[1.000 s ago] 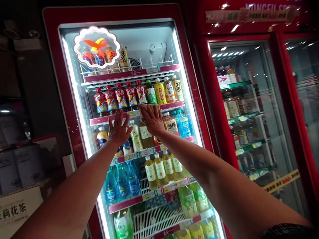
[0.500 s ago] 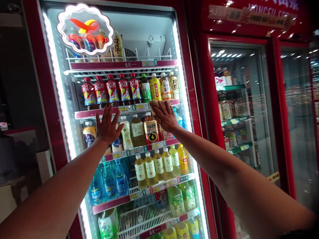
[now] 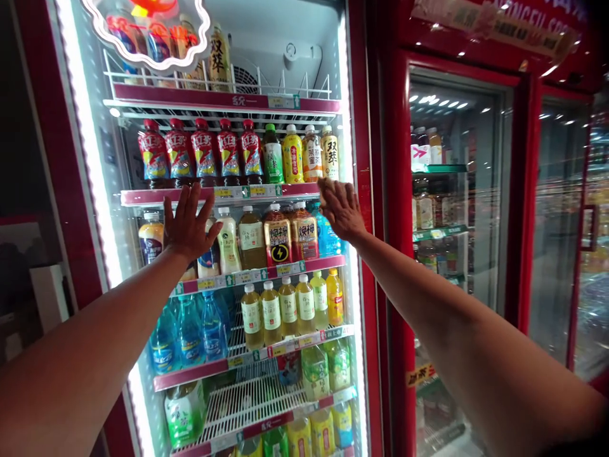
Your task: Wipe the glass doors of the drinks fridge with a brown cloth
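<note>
My left hand [image 3: 190,222] lies flat with fingers spread against the glass door [image 3: 285,57] of a lit drinks fridge, in front of the second and third shelves. It holds nothing. My right hand [image 3: 342,209] is pressed to the same glass near its right edge, over what looks like a small brown cloth [image 3: 324,188] at its fingertips; most of this is hidden. Behind the glass, red-capped tea bottles [image 3: 202,152] stand in a row above the left hand. Gold-labelled drink bottles [image 3: 277,238] stand between the two hands.
A bright light strip [image 3: 85,139] runs up the fridge's left side. Blue bottles [image 3: 190,333] and pale yellow bottles [image 3: 271,311] fill lower shelves. A glowing scalloped sign [image 3: 195,54] hangs at the upper left. To the right stands another red-framed fridge [image 3: 404,158].
My right hand has slid right across the glass, uncovering a second gold-labelled bottle. The left hand stays flat on the glass. The view has shifted, and the fridge appears slightly larger.
</note>
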A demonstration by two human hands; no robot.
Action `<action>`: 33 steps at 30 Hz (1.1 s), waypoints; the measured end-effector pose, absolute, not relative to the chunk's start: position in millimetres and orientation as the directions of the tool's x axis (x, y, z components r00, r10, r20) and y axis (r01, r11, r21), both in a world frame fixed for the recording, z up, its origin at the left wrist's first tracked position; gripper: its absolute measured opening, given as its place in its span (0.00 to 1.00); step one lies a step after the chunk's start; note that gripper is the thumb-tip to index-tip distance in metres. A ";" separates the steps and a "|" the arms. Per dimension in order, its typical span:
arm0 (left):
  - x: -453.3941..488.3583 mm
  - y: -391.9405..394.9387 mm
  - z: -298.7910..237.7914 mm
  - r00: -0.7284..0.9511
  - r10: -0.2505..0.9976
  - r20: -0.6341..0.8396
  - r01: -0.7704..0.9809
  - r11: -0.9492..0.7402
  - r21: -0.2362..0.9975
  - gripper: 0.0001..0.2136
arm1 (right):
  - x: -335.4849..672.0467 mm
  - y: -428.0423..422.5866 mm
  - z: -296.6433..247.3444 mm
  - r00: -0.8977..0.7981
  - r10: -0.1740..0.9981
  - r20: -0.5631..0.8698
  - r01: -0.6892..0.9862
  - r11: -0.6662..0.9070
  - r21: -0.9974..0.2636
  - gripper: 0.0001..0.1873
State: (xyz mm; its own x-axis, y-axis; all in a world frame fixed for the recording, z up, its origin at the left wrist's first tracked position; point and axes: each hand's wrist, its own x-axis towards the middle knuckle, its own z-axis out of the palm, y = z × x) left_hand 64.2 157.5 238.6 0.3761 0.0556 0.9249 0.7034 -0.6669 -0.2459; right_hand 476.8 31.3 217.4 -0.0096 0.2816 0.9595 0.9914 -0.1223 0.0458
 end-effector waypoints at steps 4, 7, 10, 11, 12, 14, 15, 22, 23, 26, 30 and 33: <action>65.0 150.2 236.8 0.374 0.073 0.924 0.736 -0.629 -0.248 0.32 | 497.6 26.6 221.5 0.157 0.236 0.959 0.973 -0.201 -0.110 0.36; 64.8 151.9 235.4 0.369 0.048 0.928 0.729 -0.634 -0.257 0.32 | 501.9 24.6 204.4 0.064 0.308 0.949 0.972 -0.236 0.011 0.36; 64.3 155.5 234.3 0.379 0.019 0.925 0.714 -0.642 -0.279 0.32 | 509.0 20.3 186.4 -0.001 0.359 0.933 0.973 -0.217 0.084 0.35; 64.1 156.5 234.0 0.379 0.013 0.925 0.711 -0.644 -0.282 0.32 | 510.4 20.0 183.1 0.028 0.348 0.937 0.974 -0.219 0.053 0.35; 64.0 157.2 233.9 0.376 0.008 0.927 0.709 -0.646 -0.282 0.32 | 510.1 20.6 180.9 0.078 0.323 0.943 0.974 -0.227 -0.003 0.36; 63.9 157.7 233.8 0.369 0.003 0.929 0.704 -0.653 -0.278 0.31 | 503.1 24.5 177.4 0.181 0.255 0.950 0.964 -0.236 -0.120 0.36; 63.9 157.8 233.8 0.368 0.002 0.930 0.702 -0.656 -0.277 0.31 | 497.1 26.8 174.7 0.198 0.235 0.952 0.963 -0.230 -0.144 0.36; 65.0 161.1 232.9 0.360 0.009 0.933 0.715 -0.645 -0.270 0.32 | 494.7 19.6 150.1 -0.043 0.364 0.930 0.988 -0.124 0.094 0.33; 64.9 162.2 232.8 0.360 0.003 0.933 0.712 -0.647 -0.273 0.32 | 500.0 18.6 150.5 0.005 0.333 0.943 0.989 -0.138 0.043 0.34; 64.1 164.6 232.3 0.360 -0.005 0.933 0.705 -0.653 -0.275 0.32 | 501.0 22.3 149.0 0.177 0.192 0.965 0.974 -0.172 -0.145 0.35; 63.9 164.8 232.1 0.352 0.003 0.936 0.709 -0.653 -0.265 0.32 | 469.5 27.4 127.0 0.044 0.276 0.960 0.990 -0.144 -0.004 0.34; 64.4 164.6 232.1 0.355 0.008 0.935 0.710 -0.653 -0.264 0.32 | 457.3 22.1 120.2 -0.099 0.384 0.918 0.982 -0.112 0.153 0.33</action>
State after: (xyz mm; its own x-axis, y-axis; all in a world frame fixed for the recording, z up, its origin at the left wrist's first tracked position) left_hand 64.4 164.6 232.1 0.3553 0.0077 0.9347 0.7095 -0.6532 -0.2643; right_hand 457.3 22.1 120.2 -0.0993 0.3838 0.9181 0.9818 -0.1123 0.1532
